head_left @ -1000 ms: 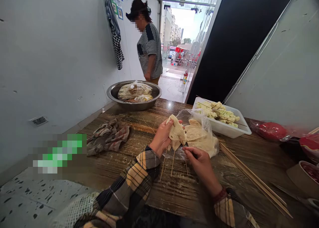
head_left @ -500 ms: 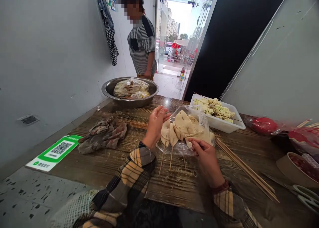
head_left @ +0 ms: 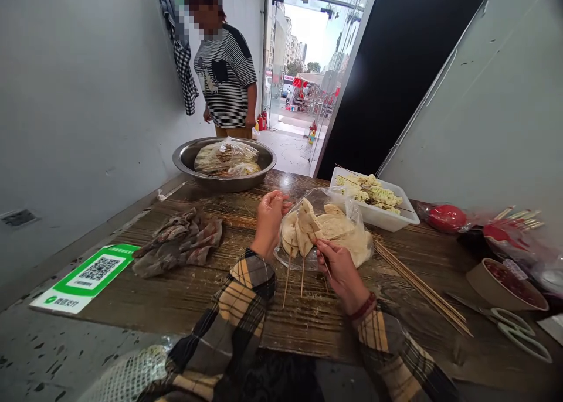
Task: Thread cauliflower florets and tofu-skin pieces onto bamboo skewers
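Note:
My right hand (head_left: 338, 265) pinches the thin stick of a skewer, just below its pale flat folded slice (head_left: 309, 220). That slice stands raised over a heap of similar pale slices (head_left: 343, 232) on a clear plastic bag (head_left: 359, 215). Two more sticks (head_left: 302, 276) point toward me from slices at the heap's left side. My left hand (head_left: 269, 219) hovers at the left of the heap, its fingers loosely bent and apart, with nothing visible in them. What exactly the slices are made of, I cannot tell.
Bare sticks (head_left: 422, 288), scissors (head_left: 512, 326) and a paper bowl (head_left: 505, 285) lie right. Behind stand a white tray (head_left: 409, 217) of skewered cauliflower and a metal basin (head_left: 224, 185) with bagged food. A grey cloth (head_left: 180, 244) and QR sign (head_left: 88, 279) lie left. A person (head_left: 229, 79) stands beyond.
My right hand has moved left, taken hold of a skewer's stick and raised its slice. My left hand's fingers have curled a little. The person beyond has turned more toward the table.

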Tool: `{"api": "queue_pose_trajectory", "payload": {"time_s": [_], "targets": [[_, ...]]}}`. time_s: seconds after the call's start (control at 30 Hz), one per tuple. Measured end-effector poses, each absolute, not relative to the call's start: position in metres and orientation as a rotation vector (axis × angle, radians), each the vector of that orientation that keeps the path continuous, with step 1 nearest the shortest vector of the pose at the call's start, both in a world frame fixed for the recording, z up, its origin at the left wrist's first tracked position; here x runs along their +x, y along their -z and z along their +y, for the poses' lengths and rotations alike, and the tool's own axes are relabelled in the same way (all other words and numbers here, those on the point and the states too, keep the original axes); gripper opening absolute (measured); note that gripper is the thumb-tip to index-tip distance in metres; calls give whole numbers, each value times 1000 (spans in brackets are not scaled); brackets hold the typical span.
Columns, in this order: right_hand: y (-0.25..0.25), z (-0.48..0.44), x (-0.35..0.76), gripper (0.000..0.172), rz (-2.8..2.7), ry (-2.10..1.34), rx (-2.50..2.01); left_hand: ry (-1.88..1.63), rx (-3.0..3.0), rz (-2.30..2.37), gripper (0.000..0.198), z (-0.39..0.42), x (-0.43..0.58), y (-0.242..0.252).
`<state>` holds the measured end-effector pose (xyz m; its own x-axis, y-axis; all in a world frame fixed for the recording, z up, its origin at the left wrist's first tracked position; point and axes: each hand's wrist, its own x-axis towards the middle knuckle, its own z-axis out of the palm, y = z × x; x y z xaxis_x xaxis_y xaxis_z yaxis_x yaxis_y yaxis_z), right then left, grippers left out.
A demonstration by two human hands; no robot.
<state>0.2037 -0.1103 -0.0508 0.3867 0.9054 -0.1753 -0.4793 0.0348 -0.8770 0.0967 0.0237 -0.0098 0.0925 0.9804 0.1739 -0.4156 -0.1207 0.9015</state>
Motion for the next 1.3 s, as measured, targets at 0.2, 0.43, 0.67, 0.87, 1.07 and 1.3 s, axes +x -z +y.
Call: {"api": "queue_pose_trajectory", "payload": {"time_s": [0.2,0.43,0.67,0.87,1.07,1.3], "targets": [[51,-113,213,39,-559,-1044,-1132,-1288,1789,1001,24,35,96,27],[56,-120,218,39,-658,-1084,-1187,-740,2467,1450,17,28,85,29],[48,-111,204,51,-620,-1134,-1138,-762,2424,1526,27,34,84,28],[56,-94,191,47,-696,-1191,-1186,-800,2414,1533,27,35,84,30],[56,-86,188,40,-770,-1149,-1229,-897,2413,1502,28,36,86,30],[62,-74,169,29,-861,-1151,-1275,-1067,2413,1431,30,41,91,31]]}}
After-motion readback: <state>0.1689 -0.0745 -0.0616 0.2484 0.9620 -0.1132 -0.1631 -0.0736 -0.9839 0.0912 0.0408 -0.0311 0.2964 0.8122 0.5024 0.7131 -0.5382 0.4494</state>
